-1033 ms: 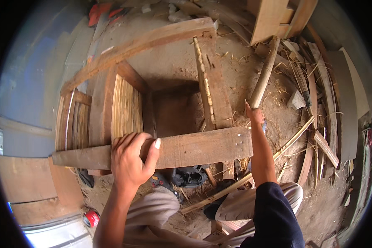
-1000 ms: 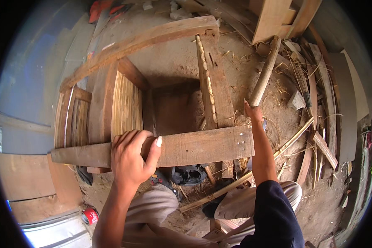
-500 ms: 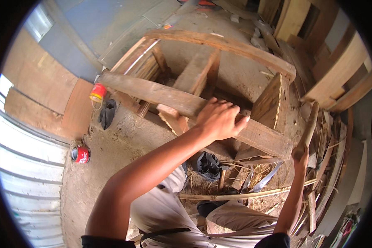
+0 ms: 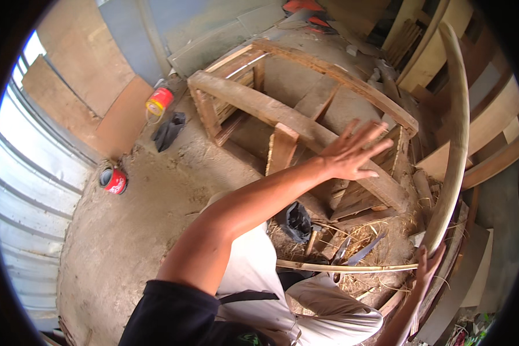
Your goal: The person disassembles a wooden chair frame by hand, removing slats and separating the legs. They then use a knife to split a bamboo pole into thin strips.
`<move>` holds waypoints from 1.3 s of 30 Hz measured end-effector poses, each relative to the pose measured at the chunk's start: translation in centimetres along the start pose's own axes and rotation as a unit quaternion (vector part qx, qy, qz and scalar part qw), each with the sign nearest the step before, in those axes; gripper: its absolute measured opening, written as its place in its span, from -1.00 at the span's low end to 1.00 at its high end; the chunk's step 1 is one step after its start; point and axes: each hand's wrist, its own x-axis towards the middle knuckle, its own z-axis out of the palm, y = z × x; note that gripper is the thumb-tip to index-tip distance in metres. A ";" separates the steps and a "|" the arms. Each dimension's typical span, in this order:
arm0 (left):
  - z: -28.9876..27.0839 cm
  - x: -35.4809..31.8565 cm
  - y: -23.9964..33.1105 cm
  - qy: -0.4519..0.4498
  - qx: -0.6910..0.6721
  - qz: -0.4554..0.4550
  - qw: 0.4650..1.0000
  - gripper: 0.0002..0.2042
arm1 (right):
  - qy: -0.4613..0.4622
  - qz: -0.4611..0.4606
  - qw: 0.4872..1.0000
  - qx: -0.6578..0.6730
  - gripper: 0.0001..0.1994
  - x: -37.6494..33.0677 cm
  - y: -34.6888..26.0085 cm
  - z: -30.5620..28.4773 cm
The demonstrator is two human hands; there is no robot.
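Observation:
My left hand (image 4: 356,151) is spread open, fingers apart, over the near top rail of a rough wooden frame (image 4: 254,102). Whether its palm touches the rail I cannot tell. At the right, my right hand (image 4: 429,266) grips the lower end of a long, smooth, slightly curved wooden pole (image 4: 458,127), which rises steeply toward the far right. The box-like frame, with rails, corner posts and inner boards, stands on the dirt floor in front of me.
A black plastic bag (image 4: 297,222), a handsaw (image 4: 365,250) and a bamboo strip (image 4: 346,268) lie near my legs. Red cans (image 4: 116,181) and another black bag (image 4: 168,131) sit at the left. Boards (image 4: 473,130) lean at the right, beside corrugated metal sheeting (image 4: 34,190) opposite.
My left hand has loosened from the rail and spread its fingers, shifting right. My right hand has moved down and nearer, and the pole now stands higher in view. The view has shifted too.

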 end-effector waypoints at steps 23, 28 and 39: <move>-4.5 -1.6 -7.3 -0.135 0.134 -0.162 0.968 -0.22 | -0.266 -0.322 0.854 -0.312 -0.25 17.7 -13.6 11.7; -3.7 -1.3 -7.8 -0.177 0.148 -0.165 0.959 -0.22 | -0.145 -0.162 0.974 -0.064 -0.47 17.3 -8.3 10.9; -2.4 -0.8 -7.6 -0.168 0.135 -0.148 0.965 -0.26 | 0.030 0.089 0.993 0.072 -0.53 14.2 -6.4 16.4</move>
